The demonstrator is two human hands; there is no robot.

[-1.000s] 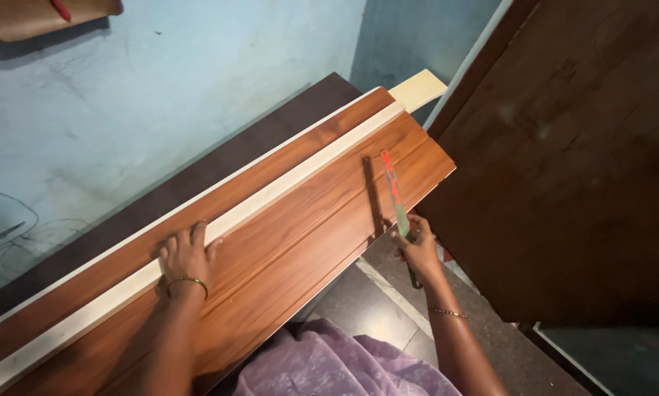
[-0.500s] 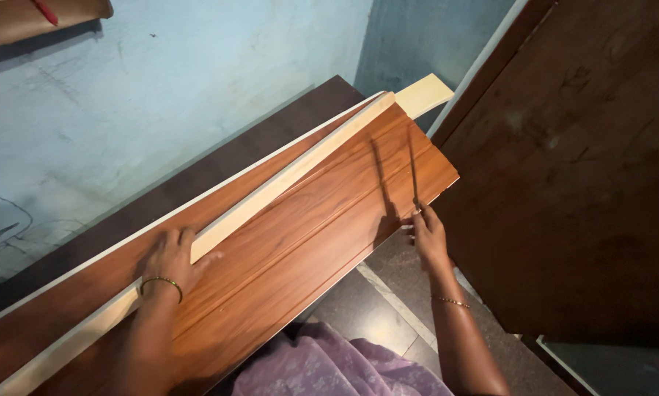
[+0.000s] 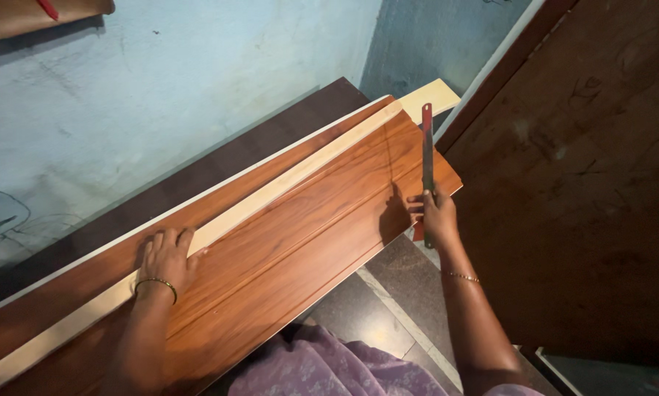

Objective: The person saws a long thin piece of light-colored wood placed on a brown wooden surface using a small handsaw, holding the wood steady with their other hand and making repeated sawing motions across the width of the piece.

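Note:
A long reddish-brown wood-grain panel (image 3: 285, 249) lies slantwise in front of me, with a pale wooden strip (image 3: 285, 183) laid along its length. My left hand (image 3: 167, 257) presses flat on the strip and the panel, a bangle on the wrist. My right hand (image 3: 433, 214) grips a narrow metal blade with a red end (image 3: 427, 143) near the panel's right end. The blade lies across that end, pointing away from me.
A dark board (image 3: 219, 165) leans behind the panel against a pale blue wall (image 3: 197, 73). A large dark brown door or board (image 3: 593, 183) stands to the right. Dark floor tiles (image 3: 388, 293) and my purple garment (image 3: 329, 370) show below.
My right hand has swung the blade from a slant to almost straight across the panel's end. The view has shifted a little; my left hand stays on the strip.

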